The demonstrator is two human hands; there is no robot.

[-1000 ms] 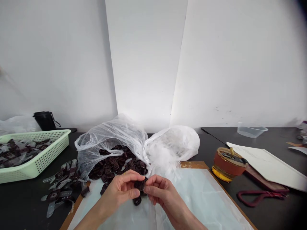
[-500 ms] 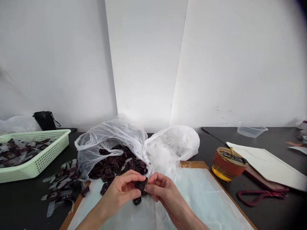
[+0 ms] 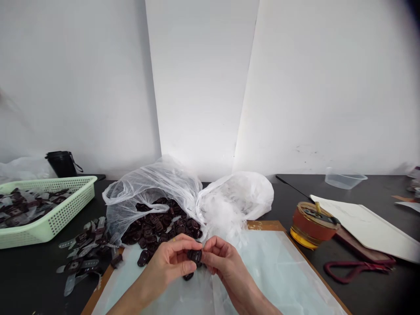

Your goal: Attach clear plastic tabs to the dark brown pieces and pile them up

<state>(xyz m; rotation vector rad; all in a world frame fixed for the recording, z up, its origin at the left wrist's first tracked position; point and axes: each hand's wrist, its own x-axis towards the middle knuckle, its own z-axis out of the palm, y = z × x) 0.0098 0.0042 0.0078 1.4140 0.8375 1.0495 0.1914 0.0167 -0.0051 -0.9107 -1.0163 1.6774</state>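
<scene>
A dark maroon buckle [image 3: 195, 256] has shifted slightly rightward, pinched between the fingertips of both grips: the left hand [image 3: 167, 259] and right hand [image 3: 223, 261] press it together above a sheet-covered wooden board [image 3: 265, 225], just below a white plastic bag [image 3: 149, 192] spilling more buckles [image 3: 160, 229].

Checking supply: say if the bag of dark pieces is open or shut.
Open: the plastic bag gapes, dark pieces heaped at its mouth.

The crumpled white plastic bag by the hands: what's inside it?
A heap of dark maroon rounded pieces shows at the open mouth of the crumpled white plastic bag; anything deeper is covered by the bag's film and the top pieces.
</scene>
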